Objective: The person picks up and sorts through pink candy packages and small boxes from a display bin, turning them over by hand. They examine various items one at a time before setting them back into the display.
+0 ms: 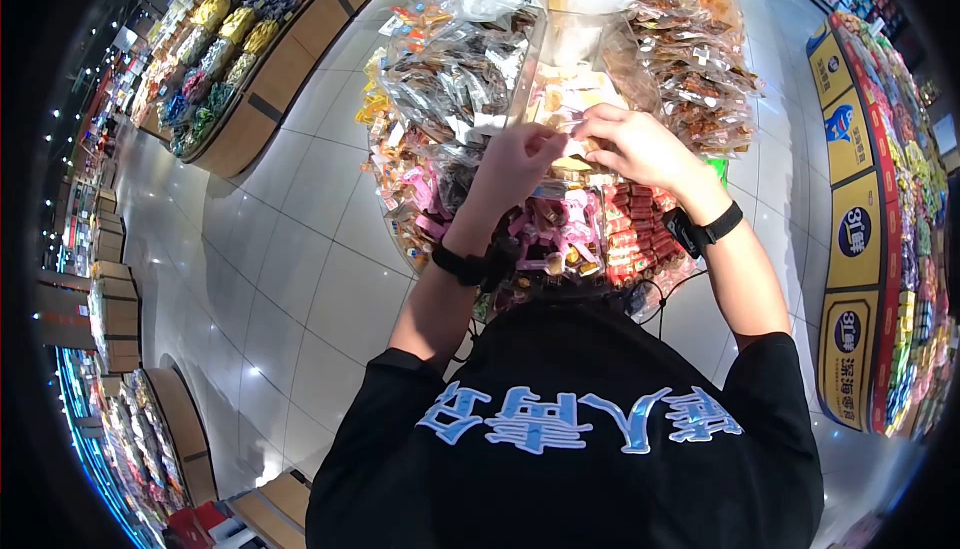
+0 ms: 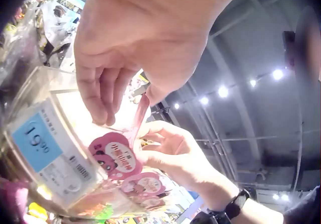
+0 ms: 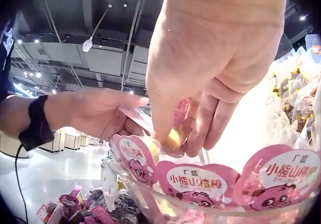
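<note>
In the head view my left hand and right hand meet over a clear tub of candy packets. Between them is a packet with a pink label, seen nearly edge-on in the left wrist view. My left thumb and fingers pinch one edge of it. The right hand pinches a yellowish part in clear wrap, partly hidden by its fingers. Along the clear tub's rim stand several pink bear-shaped labels. A blue and white price tag faces outward on the tub.
Bagged dark snacks lie left of the tub, more brown bags right. Pink-wrapped sweets and red rolls sit nearest the body. A yellow-panelled display stands right, a wood-sided counter left, across the tiled floor.
</note>
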Tool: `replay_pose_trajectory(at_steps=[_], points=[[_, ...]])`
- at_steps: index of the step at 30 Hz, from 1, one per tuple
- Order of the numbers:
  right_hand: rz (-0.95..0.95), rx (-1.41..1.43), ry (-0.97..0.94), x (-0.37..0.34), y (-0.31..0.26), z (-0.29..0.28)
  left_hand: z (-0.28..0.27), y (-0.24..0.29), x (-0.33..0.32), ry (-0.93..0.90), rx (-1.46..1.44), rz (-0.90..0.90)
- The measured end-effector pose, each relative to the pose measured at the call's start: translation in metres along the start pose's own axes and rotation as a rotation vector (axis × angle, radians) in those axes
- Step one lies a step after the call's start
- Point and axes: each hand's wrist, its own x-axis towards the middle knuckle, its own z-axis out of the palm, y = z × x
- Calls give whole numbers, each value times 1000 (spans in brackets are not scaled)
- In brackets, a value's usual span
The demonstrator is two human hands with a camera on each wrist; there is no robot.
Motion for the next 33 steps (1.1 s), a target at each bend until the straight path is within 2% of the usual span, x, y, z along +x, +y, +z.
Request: replay_pose_trajectory(at_steps=[1, 4, 7, 10, 13, 16, 19, 22, 25, 29, 31, 32, 33], points=[[-4, -5, 1, -1, 0, 1, 1, -4, 5, -90, 10, 3], [-4, 25, 31, -5, 3, 6, 3, -10, 11, -67, 30, 50], [73, 30, 58, -8, 5, 12, 3, -8, 9, -64, 42, 10], [72, 60, 140, -7, 12, 18, 2, -2, 11, -77, 88, 0], [52, 49, 181, -4, 12, 16, 4, 12, 6, -10, 5, -5], [83, 26, 142, -1, 12, 16, 0, 12, 6, -100, -22, 18], [93, 11, 162, 2, 1, 15, -2, 21, 1, -111, 185, 150], [70, 59, 233, 3, 3, 18, -1, 13, -1, -1, 129, 157], [261, 232, 323, 2, 3, 17, -10, 14, -5, 30, 56, 84], [194, 540, 328, -3, 3, 19, -15, -9, -4, 43, -459, -69], [129, 784, 392, -1, -6, 25, -19, -16, -3, 72, -786, -150], [94, 906, 422, 0, -9, 28, -23, -19, -3, 29, -837, -153], [28, 706, 449, 1, -7, 26, -26, -21, -3, -13, -888, -156]])
